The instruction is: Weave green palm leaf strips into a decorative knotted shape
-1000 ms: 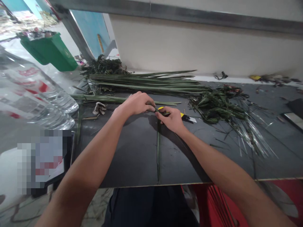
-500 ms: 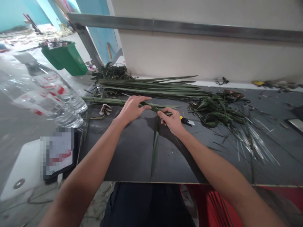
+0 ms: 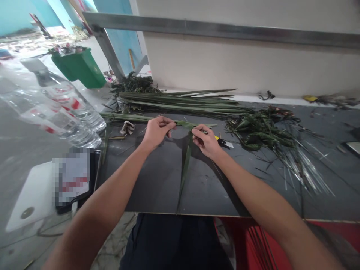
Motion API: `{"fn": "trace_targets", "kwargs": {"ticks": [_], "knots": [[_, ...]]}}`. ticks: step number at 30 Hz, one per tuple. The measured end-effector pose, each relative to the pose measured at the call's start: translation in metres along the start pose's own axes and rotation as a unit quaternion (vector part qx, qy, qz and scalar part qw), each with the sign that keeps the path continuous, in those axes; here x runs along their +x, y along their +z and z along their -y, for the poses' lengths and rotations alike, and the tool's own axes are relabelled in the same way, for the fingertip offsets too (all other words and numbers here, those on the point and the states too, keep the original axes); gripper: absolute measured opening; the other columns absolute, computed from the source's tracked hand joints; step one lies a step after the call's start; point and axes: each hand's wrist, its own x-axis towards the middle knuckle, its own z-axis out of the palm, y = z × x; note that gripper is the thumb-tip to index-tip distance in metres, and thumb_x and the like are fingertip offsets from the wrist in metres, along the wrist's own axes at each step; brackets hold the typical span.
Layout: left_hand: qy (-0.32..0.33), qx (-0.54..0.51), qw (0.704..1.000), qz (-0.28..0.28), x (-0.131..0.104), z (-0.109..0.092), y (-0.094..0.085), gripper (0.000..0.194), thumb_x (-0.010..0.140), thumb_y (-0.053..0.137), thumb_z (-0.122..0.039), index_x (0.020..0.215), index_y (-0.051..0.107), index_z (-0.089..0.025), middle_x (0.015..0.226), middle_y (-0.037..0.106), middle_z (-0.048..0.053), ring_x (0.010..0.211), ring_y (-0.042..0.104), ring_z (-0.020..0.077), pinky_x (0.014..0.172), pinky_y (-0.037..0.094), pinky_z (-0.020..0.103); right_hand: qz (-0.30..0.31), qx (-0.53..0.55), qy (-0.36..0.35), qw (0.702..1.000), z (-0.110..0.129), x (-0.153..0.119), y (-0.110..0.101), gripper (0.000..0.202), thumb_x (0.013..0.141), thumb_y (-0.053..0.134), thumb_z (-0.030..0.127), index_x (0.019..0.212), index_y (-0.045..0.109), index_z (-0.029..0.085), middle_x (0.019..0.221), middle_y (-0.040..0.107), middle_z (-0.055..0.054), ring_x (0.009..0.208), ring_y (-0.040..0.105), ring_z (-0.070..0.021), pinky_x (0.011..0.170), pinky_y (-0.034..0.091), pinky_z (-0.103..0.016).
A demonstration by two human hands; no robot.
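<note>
A long green palm leaf strip [image 3: 185,165] hangs from between my hands down to the table's front edge, its upper part folded. My right hand [image 3: 207,141] is closed, thumb and fingers pinching the folded part. My left hand [image 3: 157,132] has thumb and forefinger together at the strip's left end; the exact contact is hard to see. Just beyond my right hand, a yellow and black utility knife [image 3: 222,142] lies on the dark table [image 3: 157,183], partly hidden by that hand. Long leaf strips [image 3: 180,101] lie in a bundle behind my hands.
Woven green leaf pieces with thin clear stems [image 3: 264,131] are heaped at the right. Two water bottles [image 3: 71,99], a phone [image 3: 74,176] and a white power bank-like slab [image 3: 30,195] stand or lie at the left. A green bin [image 3: 80,67] is beyond; a metal rail [image 3: 197,28] crosses the wall.
My left hand has moved slightly down, its stretched fingers now closing into a pinch. The leaf fold between my hands shows more openly. My right hand keeps its hold.
</note>
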Motion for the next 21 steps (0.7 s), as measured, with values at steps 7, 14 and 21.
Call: {"fn": "trace_targets", "kwargs": {"ticks": [7,14,21], "knots": [[-0.190,-0.107,0.967,0.132,-0.016,-0.009,0.023,0.017,0.078,0.081,-0.027,0.079,0.072,-0.012,0.072,0.065,0.003,0.045,0.043,0.0037,0.036,0.020,0.019,0.014,-0.031,-0.006,0.999,0.000,-0.003,0.003,0.043,0.061,0.091,0.050,0.070,0.060,0.022,0.055,0.054,0.008,0.041,0.043,-0.0049,0.038,0.025,-0.021],[0.096,0.120,0.985,0.075,-0.023,0.007,0.039,0.015,0.089,0.066,-0.023,0.094,0.078,-0.016,0.091,0.076,0.007,0.080,0.067,0.0169,0.073,0.051,0.028,-0.038,-0.061,-0.021,0.997,-0.002,-0.003,0.006,0.042,0.060,0.090,0.050,0.070,0.059,0.022,0.054,0.053,0.008,0.042,0.044,-0.0058,0.038,0.027,-0.020],[0.149,0.233,0.960,0.049,-0.029,0.009,0.039,0.019,0.094,0.061,-0.020,0.097,0.079,-0.020,0.095,0.080,0.008,0.090,0.074,0.0242,0.085,0.055,0.036,-0.058,-0.083,-0.029,0.994,-0.003,-0.003,0.005,0.038,0.063,0.087,0.048,0.071,0.061,0.022,0.054,0.054,0.007,0.042,0.046,-0.0071,0.038,0.027,-0.020]]}}
